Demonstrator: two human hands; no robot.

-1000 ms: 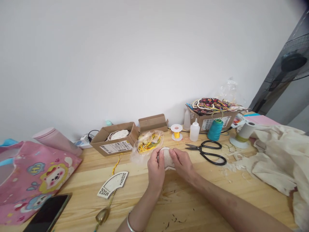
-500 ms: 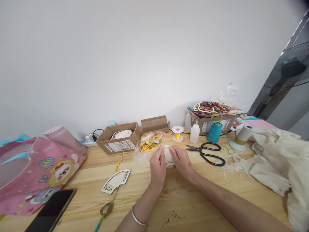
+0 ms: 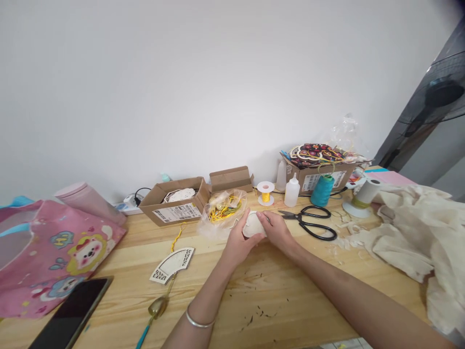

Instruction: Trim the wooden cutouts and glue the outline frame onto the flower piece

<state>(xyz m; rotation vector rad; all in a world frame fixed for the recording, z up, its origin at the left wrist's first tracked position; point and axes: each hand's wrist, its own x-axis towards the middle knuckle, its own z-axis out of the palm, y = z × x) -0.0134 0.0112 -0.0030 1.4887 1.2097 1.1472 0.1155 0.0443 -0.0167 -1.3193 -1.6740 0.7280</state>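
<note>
My left hand point(image 3: 240, 241) and my right hand point(image 3: 275, 230) are both closed on a small off-white flat piece point(image 3: 253, 226), held between them just over the table. Its edge looks rounded, and my fingers cover part of it. To the left lies a fan-shaped wooden piece point(image 3: 173, 265) with cut-out lattice ends, a yellow cord point(image 3: 177, 237) at its top and a gold-coloured ornament with a teal tassel point(image 3: 157, 307) below. Just beyond my left hand sits a clear plastic bag point(image 3: 227, 206) of yellow cords. Black-handled scissors point(image 3: 308, 223) lie right of my right hand.
At the back stand an open carton point(image 3: 177, 213), a yellow thread spool point(image 3: 266, 194), a squeeze bottle point(image 3: 292, 190), a teal thread cone point(image 3: 322, 190) and a filled carton point(image 3: 316, 177). Cream cloth point(image 3: 403, 237) is heaped at right. A phone point(image 3: 72, 315) and pink bag point(image 3: 54, 261) lie left.
My hands have turned the off-white piece so more of its face shows. My left thumb now reaches along its near edge. The view has shifted slightly.
</note>
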